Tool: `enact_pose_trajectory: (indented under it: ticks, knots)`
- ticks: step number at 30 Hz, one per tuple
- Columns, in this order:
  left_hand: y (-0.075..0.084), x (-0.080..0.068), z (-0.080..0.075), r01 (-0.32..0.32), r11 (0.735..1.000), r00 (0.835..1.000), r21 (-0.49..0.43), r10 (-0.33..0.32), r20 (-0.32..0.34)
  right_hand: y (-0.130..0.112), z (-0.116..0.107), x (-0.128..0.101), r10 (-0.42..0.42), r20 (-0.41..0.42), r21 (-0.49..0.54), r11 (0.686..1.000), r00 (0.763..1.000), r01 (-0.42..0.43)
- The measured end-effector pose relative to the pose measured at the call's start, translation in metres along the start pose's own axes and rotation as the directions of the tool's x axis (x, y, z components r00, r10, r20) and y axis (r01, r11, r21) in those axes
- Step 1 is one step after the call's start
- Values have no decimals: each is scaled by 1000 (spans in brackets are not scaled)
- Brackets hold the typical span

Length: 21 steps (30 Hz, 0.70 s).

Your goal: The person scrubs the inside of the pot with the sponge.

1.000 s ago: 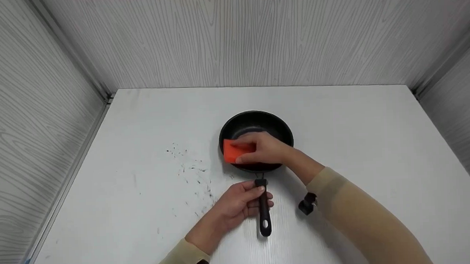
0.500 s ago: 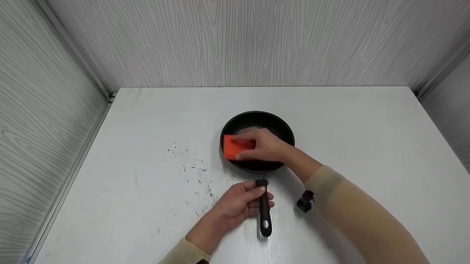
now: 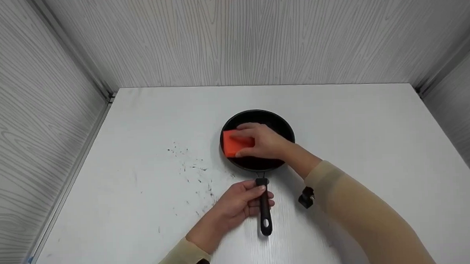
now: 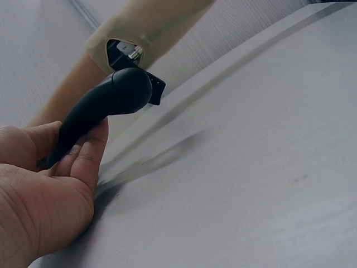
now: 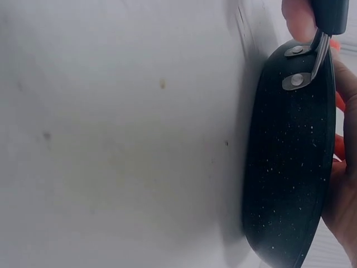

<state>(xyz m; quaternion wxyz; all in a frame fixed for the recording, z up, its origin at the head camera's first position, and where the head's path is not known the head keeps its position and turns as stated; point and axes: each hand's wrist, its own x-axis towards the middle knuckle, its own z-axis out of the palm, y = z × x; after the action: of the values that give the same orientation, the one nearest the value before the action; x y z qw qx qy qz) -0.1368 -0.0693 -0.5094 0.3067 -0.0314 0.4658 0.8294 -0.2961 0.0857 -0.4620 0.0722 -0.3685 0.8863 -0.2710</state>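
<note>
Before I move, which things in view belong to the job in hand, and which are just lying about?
Part of the job:
Frying pan, its handle gripped by the left hand
Orange sponge, held in the pan by the right hand

Just there:
Dark marks scattered on the white tabletop
Black device worn at the right sleeve

The pan (image 5: 287, 162) looks smooth, its handle (image 3: 265, 210) matt plastic, its rivets (image 5: 297, 80) metal, the tabletop (image 3: 350, 127) faintly glossy

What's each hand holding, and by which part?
Left hand: the pan, by the pan end of its handle. Right hand: the sponge, by its right side.
</note>
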Motion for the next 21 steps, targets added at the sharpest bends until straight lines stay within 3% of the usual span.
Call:
enact_pose_trajectory:
  ticks: [13, 21]
  knots:
    - [0, 0, 1, -6, 1000, 1000, 6, 6, 0, -1, -8, 2, -32, 20, -97, 995, 999, 34]
    - [-1, 0, 0, -9, 1000, 1000, -2, 9, -8, -1, -8, 5, -96, 48, -233, 967, 994, 105]
